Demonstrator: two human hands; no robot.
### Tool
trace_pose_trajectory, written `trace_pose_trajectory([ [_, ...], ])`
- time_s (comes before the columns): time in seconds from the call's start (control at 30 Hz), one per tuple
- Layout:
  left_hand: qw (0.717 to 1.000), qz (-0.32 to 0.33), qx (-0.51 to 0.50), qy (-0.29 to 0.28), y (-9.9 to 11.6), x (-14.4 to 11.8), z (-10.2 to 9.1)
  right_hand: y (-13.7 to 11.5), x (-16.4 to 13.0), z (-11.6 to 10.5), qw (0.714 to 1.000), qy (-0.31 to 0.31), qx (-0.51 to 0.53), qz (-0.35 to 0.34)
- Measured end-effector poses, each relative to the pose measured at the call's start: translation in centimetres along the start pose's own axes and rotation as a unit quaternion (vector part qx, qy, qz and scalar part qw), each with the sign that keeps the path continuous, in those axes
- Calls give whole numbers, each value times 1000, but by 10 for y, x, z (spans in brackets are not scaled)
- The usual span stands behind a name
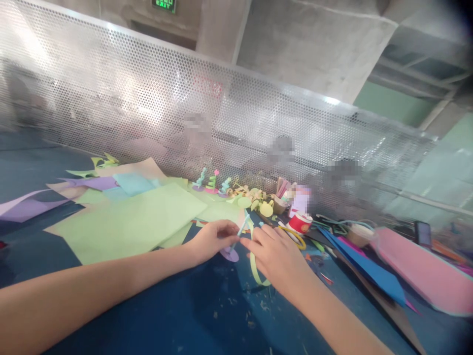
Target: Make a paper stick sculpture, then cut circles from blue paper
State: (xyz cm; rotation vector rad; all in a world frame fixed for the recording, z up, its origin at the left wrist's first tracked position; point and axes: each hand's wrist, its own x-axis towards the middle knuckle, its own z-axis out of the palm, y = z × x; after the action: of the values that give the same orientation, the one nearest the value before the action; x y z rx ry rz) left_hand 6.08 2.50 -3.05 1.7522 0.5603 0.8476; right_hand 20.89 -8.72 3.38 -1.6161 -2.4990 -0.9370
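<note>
Just below the middle of the frame, the left hand (212, 242) has thumb and fingers closed on the pale blue stick (244, 224), which leans above the purple disc (231, 254); the right hand (277, 252) is half curled, its index fingertip close beside the stick; the pale green strip (254, 272) loops down by its fingers, though whether they pinch it cannot be told; a low, steady left grip would probably serve best, keeping stick and disc from twisting; the right hand should likely guide the strip with light tension, since it looks easily creased, and keep its loose loop from snagging on the fingers
</note>
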Motion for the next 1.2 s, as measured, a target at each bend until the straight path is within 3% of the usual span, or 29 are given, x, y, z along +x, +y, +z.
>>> trace_pose_trajectory([
  [0.23,984,22,170,-40,3,-4,-3,-9,0,-21,998,-43,31,-29],
  [0.43,977,101,170,-83,7,-4,-2,-21,18,-39,988,-129,67,-53],
  [0.57,972,153,151,-98,9,-5,-1,-13,41,-55,967,-180,182,17],
  [0.63,972,160,136,-106,10,-7,-1,0,53,-58,926,-251,278,56],
  [0.73,976,142,139,-87,10,-9,-2,25,66,-47,841,-328,422,81],
  [0.77,978,132,138,-81,9,-9,-3,33,67,-41,799,-337,490,94],
  [0.87,982,123,99,-101,8,-7,-4,48,63,-17,618,-310,694,198],
  [0.9,983,127,78,-110,7,-6,-5,50,60,-9,586,-288,722,227],
  [1.0,986,120,-2,-113,7,-5,-5,46,48,11,545,-206,762,283],
  [1.2,989,15,-123,-75,7,-7,-4,24,27,33,449,-29,821,352],
])
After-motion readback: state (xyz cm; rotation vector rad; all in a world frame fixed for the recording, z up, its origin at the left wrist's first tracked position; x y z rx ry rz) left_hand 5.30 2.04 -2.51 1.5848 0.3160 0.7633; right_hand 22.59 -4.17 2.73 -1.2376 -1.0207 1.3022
